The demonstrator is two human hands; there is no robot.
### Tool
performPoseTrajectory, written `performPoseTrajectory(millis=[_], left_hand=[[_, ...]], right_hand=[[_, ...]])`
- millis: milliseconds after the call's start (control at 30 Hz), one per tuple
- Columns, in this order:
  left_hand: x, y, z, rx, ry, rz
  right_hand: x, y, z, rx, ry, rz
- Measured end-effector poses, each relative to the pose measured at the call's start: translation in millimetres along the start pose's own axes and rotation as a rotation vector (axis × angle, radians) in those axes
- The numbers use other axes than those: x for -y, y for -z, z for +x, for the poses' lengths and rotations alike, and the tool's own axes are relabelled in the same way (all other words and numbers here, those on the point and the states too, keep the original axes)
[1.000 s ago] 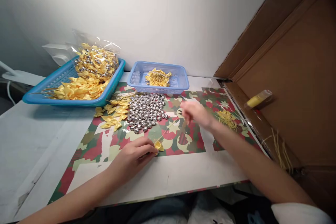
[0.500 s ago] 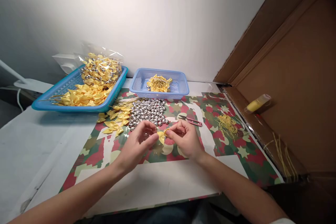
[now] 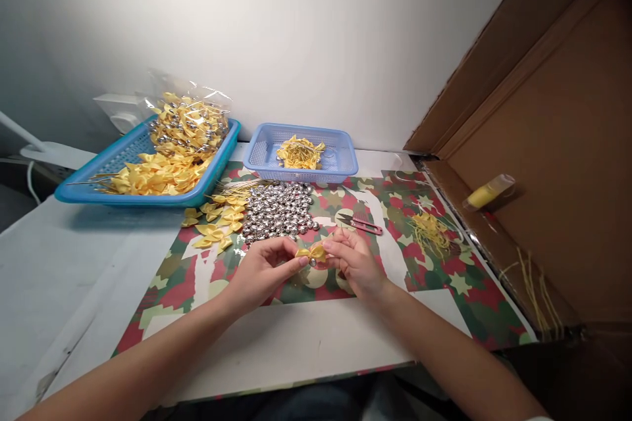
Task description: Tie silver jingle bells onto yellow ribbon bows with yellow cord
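Observation:
Between my hands is a yellow ribbon bow (image 3: 312, 252) with a small silver bell (image 3: 313, 262) hanging just under its middle. My left hand (image 3: 269, 270) pinches the bow's left end between thumb and fingers. My right hand (image 3: 356, 264) grips its right end, the fingertips close together. Just beyond my hands lies a spread of silver bells (image 3: 279, 209) on the camouflage-patterned sheet. Loose yellow bows (image 3: 217, 232) with thin gold ties rest to the left of the bells. A pair of thread snips (image 3: 363, 224) lies beyond my right hand.
At the left stands a blue basket (image 3: 128, 200) with yellow bows and a clear bag (image 3: 190, 122) of bows with bells. A smaller blue basket (image 3: 301, 175) holds more bows at the back. Yellow thread scraps (image 3: 430, 231) lie right, near a cardboard wall (image 3: 543, 112).
The bow has turned level, and its bell now shows below the knot. My left hand has closed on the bow's left end; my right hand has shifted slightly.

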State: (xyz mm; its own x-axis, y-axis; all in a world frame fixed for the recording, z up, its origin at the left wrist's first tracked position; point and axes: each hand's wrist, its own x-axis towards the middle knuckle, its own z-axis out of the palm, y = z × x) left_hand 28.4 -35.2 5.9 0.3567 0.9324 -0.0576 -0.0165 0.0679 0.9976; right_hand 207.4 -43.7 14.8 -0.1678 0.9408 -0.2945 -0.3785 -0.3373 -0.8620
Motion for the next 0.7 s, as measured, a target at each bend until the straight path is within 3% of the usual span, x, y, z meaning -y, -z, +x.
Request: performPoseTrajectory(millis=[200,533,700], left_hand=[[2.6,-3.2,-1.2,0.062,-0.119,0.062],[3.4,-8.6,-1.9,0.07,0.037,-0.007],[-1.5,-10.0,-0.5,0.064,0.128,-0.101]], right_hand=[[-1.2,-1.2,-0.2,0.04,0.149,-0.173],[-3.9,-0.6,4.2,0.088,0.167,-0.123],[-7.2,-1.3,3.7,0.071,0.282,-0.164]])
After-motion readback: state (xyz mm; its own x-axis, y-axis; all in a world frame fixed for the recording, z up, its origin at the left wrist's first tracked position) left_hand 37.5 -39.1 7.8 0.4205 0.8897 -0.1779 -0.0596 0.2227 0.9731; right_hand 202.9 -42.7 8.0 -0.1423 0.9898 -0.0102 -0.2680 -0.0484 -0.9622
